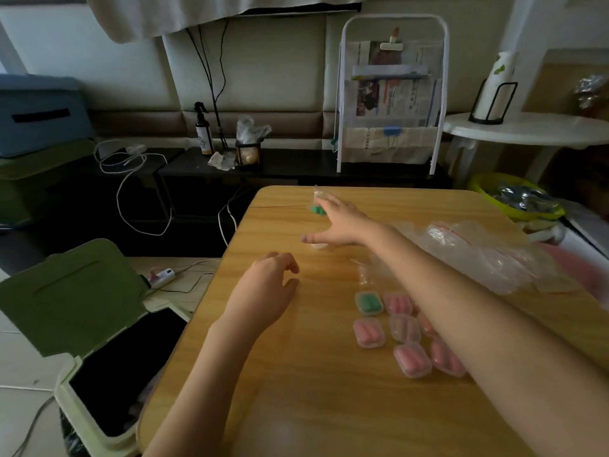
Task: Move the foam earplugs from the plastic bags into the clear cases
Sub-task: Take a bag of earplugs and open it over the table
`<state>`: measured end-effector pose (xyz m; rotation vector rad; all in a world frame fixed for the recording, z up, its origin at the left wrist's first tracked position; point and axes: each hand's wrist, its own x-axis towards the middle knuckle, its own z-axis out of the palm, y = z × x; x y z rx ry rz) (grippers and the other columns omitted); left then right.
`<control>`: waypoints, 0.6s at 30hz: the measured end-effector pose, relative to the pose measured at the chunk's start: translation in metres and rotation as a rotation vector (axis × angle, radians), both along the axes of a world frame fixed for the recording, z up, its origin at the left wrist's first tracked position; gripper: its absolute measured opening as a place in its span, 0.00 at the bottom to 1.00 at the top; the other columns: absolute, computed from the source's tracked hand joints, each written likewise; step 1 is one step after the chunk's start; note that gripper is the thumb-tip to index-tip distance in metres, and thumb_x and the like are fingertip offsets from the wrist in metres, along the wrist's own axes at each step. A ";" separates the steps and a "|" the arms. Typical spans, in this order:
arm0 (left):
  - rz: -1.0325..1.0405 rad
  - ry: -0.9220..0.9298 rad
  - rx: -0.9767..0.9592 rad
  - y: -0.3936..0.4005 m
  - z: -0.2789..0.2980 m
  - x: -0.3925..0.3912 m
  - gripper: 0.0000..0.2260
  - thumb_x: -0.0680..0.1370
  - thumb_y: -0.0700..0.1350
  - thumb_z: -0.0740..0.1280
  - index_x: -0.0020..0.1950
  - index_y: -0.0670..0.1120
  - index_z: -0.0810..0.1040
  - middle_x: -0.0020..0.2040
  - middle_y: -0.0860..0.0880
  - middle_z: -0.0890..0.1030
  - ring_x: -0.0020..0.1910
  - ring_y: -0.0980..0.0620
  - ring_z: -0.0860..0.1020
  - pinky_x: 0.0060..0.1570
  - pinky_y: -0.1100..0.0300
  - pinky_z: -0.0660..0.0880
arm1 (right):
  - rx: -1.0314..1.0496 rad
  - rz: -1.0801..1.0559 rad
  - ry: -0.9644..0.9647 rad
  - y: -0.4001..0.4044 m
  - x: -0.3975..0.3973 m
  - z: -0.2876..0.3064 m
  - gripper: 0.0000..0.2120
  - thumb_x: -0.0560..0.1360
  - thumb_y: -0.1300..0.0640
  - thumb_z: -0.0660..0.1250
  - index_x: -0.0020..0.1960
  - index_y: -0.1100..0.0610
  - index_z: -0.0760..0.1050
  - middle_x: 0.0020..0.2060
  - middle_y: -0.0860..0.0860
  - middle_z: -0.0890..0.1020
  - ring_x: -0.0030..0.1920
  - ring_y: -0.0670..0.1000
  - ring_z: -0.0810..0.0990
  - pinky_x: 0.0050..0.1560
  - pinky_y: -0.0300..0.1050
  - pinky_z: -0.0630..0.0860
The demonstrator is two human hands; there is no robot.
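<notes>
My right hand [339, 222] stretches across the wooden table [296, 390] with fingers straight, its fingertips at a small plastic bag of green earplugs [317, 206] near the far edge. The thumb is spread out to the left. A small clear case [320, 246] peeks out under the palm. My left hand [273, 282] rests on the table with loosely curled fingers and holds nothing. Under my right forearm lie several closed clear cases: one with green earplugs [369, 303], the others with pink earplugs [369, 332]. An empty small bag [364, 275] lies just beyond them.
A large crumpled zip bag [481, 255] lies at the table's right side. A green bin with its lid up [75, 298] stands to the left of the table, with cables and a power strip [163, 277] on the floor. A yellow basin [517, 199] sits at the far right.
</notes>
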<state>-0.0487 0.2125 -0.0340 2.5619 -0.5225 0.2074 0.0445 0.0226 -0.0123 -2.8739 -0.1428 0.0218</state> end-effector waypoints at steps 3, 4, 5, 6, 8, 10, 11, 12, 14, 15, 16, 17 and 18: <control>0.022 0.010 -0.013 0.003 0.000 0.011 0.08 0.77 0.44 0.65 0.56 0.49 0.76 0.55 0.52 0.75 0.49 0.54 0.76 0.48 0.58 0.76 | -0.026 -0.077 0.043 0.003 0.031 -0.018 0.54 0.65 0.26 0.63 0.78 0.48 0.40 0.78 0.50 0.39 0.77 0.58 0.42 0.74 0.63 0.49; 0.023 0.013 -0.008 0.003 0.001 0.014 0.08 0.78 0.44 0.65 0.56 0.49 0.76 0.56 0.52 0.75 0.50 0.54 0.76 0.49 0.57 0.76 | -0.019 -0.100 0.069 0.004 0.037 -0.022 0.53 0.66 0.25 0.62 0.78 0.47 0.39 0.77 0.50 0.38 0.77 0.58 0.40 0.74 0.63 0.47; 0.018 0.014 0.000 0.002 0.001 0.016 0.08 0.78 0.44 0.64 0.56 0.49 0.76 0.56 0.52 0.75 0.51 0.54 0.76 0.50 0.56 0.76 | -0.005 -0.120 0.094 0.005 0.042 -0.025 0.52 0.67 0.25 0.60 0.78 0.47 0.38 0.77 0.51 0.38 0.77 0.58 0.39 0.75 0.63 0.46; 0.011 0.014 0.010 0.000 0.000 0.019 0.08 0.78 0.44 0.64 0.57 0.49 0.76 0.56 0.52 0.75 0.51 0.53 0.76 0.50 0.56 0.76 | 0.009 -0.131 0.112 0.006 0.045 -0.026 0.50 0.68 0.25 0.58 0.78 0.47 0.39 0.78 0.51 0.40 0.77 0.58 0.40 0.75 0.63 0.45; -0.007 0.011 0.015 -0.004 -0.001 0.021 0.09 0.78 0.44 0.64 0.57 0.48 0.76 0.56 0.52 0.75 0.51 0.53 0.76 0.50 0.56 0.76 | 0.009 -0.131 0.093 0.008 0.048 -0.027 0.45 0.71 0.27 0.56 0.78 0.48 0.43 0.78 0.52 0.46 0.77 0.59 0.45 0.73 0.61 0.49; -0.022 0.012 0.007 -0.009 0.000 0.022 0.09 0.77 0.43 0.64 0.57 0.48 0.76 0.56 0.51 0.75 0.51 0.52 0.76 0.49 0.56 0.76 | -0.012 -0.106 -0.029 0.011 0.046 -0.028 0.39 0.74 0.32 0.57 0.77 0.50 0.52 0.77 0.54 0.56 0.75 0.59 0.55 0.72 0.59 0.58; -0.026 0.014 0.004 -0.012 0.000 0.023 0.09 0.77 0.43 0.64 0.57 0.48 0.77 0.56 0.51 0.76 0.51 0.52 0.76 0.49 0.55 0.76 | -0.026 -0.079 -0.105 0.014 0.043 -0.029 0.34 0.76 0.36 0.58 0.75 0.52 0.57 0.74 0.56 0.62 0.73 0.59 0.60 0.70 0.57 0.63; -0.023 0.015 0.002 -0.014 0.001 0.022 0.09 0.77 0.43 0.64 0.56 0.48 0.76 0.56 0.50 0.76 0.51 0.51 0.76 0.49 0.55 0.76 | -0.039 -0.042 -0.163 0.019 0.039 -0.030 0.28 0.78 0.39 0.58 0.72 0.54 0.61 0.70 0.56 0.67 0.69 0.58 0.66 0.66 0.55 0.68; 0.014 0.019 0.003 -0.019 0.001 0.021 0.09 0.77 0.44 0.64 0.56 0.48 0.76 0.55 0.50 0.76 0.51 0.50 0.76 0.49 0.53 0.76 | -0.066 0.041 -0.188 0.030 0.026 -0.030 0.22 0.80 0.46 0.57 0.69 0.56 0.62 0.65 0.58 0.71 0.62 0.58 0.73 0.56 0.50 0.74; 0.050 0.029 -0.006 -0.020 0.001 0.020 0.09 0.77 0.44 0.65 0.56 0.48 0.76 0.55 0.50 0.76 0.51 0.50 0.76 0.49 0.53 0.76 | -0.088 0.079 -0.168 0.035 0.019 -0.028 0.21 0.80 0.48 0.58 0.69 0.57 0.62 0.64 0.59 0.71 0.59 0.59 0.74 0.51 0.49 0.74; 0.093 0.047 -0.027 -0.020 0.001 0.018 0.09 0.76 0.45 0.65 0.56 0.47 0.76 0.55 0.49 0.77 0.51 0.49 0.76 0.49 0.53 0.76 | -0.097 0.114 -0.153 0.039 0.010 -0.026 0.20 0.80 0.49 0.58 0.68 0.58 0.62 0.62 0.59 0.72 0.57 0.59 0.75 0.48 0.49 0.73; 0.138 0.065 -0.062 -0.019 0.001 0.017 0.09 0.76 0.45 0.66 0.56 0.47 0.77 0.54 0.49 0.78 0.50 0.49 0.77 0.47 0.55 0.75 | -0.068 0.143 -0.155 0.042 0.002 -0.022 0.17 0.80 0.50 0.58 0.65 0.57 0.64 0.59 0.58 0.74 0.54 0.57 0.76 0.46 0.48 0.73; 0.177 0.079 -0.109 -0.017 0.002 0.016 0.09 0.77 0.45 0.66 0.56 0.46 0.77 0.53 0.49 0.79 0.48 0.50 0.77 0.45 0.57 0.74 | 0.017 0.156 -0.171 0.043 -0.009 -0.016 0.13 0.80 0.50 0.59 0.61 0.57 0.66 0.55 0.56 0.75 0.50 0.55 0.77 0.45 0.47 0.75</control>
